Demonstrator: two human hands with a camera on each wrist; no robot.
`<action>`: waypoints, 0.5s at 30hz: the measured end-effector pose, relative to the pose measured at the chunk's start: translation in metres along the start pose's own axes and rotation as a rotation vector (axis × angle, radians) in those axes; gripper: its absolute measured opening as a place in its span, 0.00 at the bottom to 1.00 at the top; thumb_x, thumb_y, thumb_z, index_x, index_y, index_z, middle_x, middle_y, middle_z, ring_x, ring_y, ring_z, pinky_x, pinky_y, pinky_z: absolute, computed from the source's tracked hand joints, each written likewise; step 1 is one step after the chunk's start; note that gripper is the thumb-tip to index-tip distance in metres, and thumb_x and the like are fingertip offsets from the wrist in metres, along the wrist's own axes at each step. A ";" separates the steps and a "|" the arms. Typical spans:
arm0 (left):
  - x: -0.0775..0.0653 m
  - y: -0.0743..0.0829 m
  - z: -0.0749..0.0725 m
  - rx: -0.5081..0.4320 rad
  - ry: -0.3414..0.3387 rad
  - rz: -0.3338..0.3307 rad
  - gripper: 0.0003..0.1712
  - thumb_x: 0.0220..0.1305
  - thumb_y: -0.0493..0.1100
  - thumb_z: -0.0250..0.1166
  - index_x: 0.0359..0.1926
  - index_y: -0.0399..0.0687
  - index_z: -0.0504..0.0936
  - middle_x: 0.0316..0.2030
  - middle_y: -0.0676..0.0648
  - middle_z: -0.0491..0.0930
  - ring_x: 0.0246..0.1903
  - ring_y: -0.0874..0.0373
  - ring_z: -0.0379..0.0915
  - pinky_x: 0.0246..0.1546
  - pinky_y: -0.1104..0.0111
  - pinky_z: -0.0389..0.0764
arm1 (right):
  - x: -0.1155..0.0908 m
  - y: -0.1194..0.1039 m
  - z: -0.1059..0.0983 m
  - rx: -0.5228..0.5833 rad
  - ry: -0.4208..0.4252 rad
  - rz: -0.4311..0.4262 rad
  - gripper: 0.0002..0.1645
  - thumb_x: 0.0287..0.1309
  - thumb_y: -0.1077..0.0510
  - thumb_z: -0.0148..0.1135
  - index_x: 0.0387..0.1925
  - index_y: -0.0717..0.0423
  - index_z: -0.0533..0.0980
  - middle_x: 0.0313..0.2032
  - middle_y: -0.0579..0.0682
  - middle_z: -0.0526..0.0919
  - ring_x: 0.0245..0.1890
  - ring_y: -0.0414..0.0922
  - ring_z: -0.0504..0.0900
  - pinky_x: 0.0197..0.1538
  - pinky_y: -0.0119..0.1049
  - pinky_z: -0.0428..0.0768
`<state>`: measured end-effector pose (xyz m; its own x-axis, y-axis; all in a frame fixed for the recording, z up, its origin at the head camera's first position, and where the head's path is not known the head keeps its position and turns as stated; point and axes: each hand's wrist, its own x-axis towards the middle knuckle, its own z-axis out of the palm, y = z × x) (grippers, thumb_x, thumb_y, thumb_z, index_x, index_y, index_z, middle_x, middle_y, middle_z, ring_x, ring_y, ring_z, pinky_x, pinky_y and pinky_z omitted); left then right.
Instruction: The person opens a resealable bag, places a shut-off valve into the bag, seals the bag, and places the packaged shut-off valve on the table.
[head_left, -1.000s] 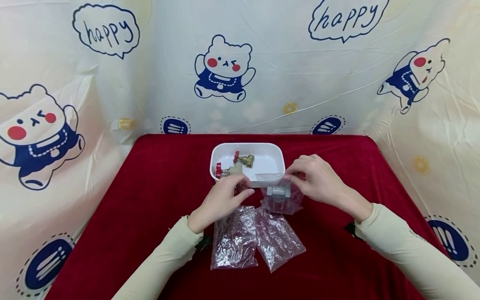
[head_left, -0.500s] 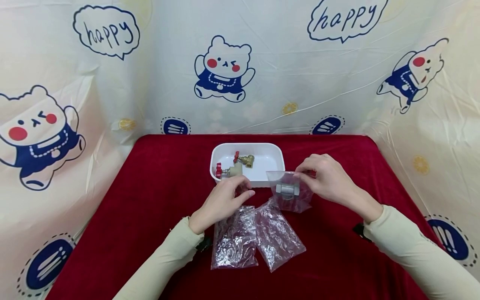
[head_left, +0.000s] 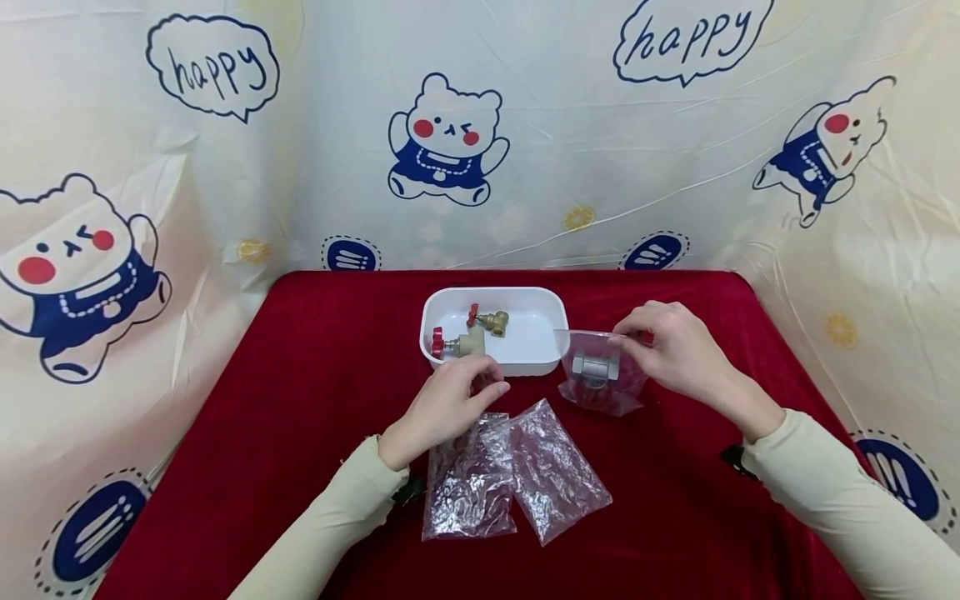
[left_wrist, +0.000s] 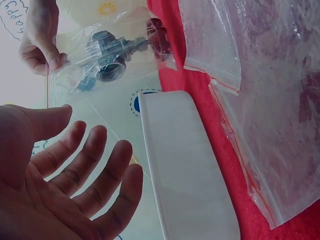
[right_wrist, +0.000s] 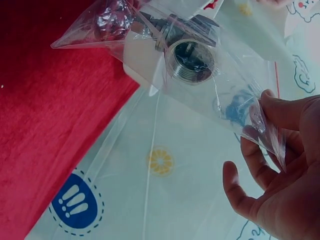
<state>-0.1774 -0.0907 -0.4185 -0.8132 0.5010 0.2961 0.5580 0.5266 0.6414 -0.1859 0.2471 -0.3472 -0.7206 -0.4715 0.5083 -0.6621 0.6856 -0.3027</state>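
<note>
In the head view my right hand (head_left: 678, 350) pinches the top edge of a clear zip bag (head_left: 573, 396) just right of the white tray. Inside the bag hangs a grey metal valve (head_left: 596, 368); its threaded opening faces the right wrist camera, and the left wrist view shows its dark red handle (left_wrist: 158, 37). My left hand (head_left: 450, 396) holds nothing, its fingers apart and loosely bent, at the tray's near left edge. Two valves with red handles lie in the white tray (head_left: 528, 367): a brass one (head_left: 495, 322) and a pale one (head_left: 471, 340), partly hidden by the left hand.
Two clear zip bags, a left one (head_left: 468, 500) and a right one (head_left: 558, 471), lie flat side by side in front of the tray. Red velvet cloth (head_left: 300, 400) covers the table. A bear-printed curtain (head_left: 562, 150) stands behind and on both sides.
My right hand has carried the bagged valve to the right and slightly up, away from the tray and the flat bags. The left hand stays in place.
</note>
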 end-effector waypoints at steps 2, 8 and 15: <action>0.000 0.000 0.000 0.009 -0.004 -0.001 0.03 0.74 0.46 0.69 0.40 0.55 0.85 0.33 0.61 0.81 0.24 0.63 0.69 0.29 0.65 0.77 | -0.001 0.003 -0.001 -0.002 0.010 0.005 0.09 0.51 0.69 0.79 0.33 0.55 0.89 0.30 0.46 0.88 0.29 0.41 0.79 0.41 0.47 0.76; 0.000 -0.001 0.003 0.017 -0.029 -0.001 0.04 0.75 0.46 0.68 0.40 0.55 0.87 0.36 0.60 0.83 0.28 0.63 0.71 0.33 0.65 0.78 | 0.001 0.010 -0.005 -0.023 0.027 0.008 0.08 0.52 0.69 0.79 0.32 0.56 0.89 0.30 0.47 0.88 0.29 0.41 0.79 0.36 0.45 0.76; -0.001 -0.001 0.006 0.012 -0.039 -0.013 0.04 0.75 0.46 0.68 0.39 0.56 0.87 0.37 0.60 0.84 0.32 0.63 0.73 0.37 0.66 0.79 | 0.002 0.018 -0.011 -0.050 0.025 0.023 0.07 0.53 0.68 0.79 0.32 0.56 0.89 0.30 0.48 0.88 0.28 0.43 0.80 0.36 0.46 0.75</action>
<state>-0.1762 -0.0880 -0.4235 -0.8135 0.5203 0.2598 0.5495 0.5415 0.6363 -0.1970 0.2643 -0.3422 -0.7296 -0.4415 0.5222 -0.6339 0.7231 -0.2743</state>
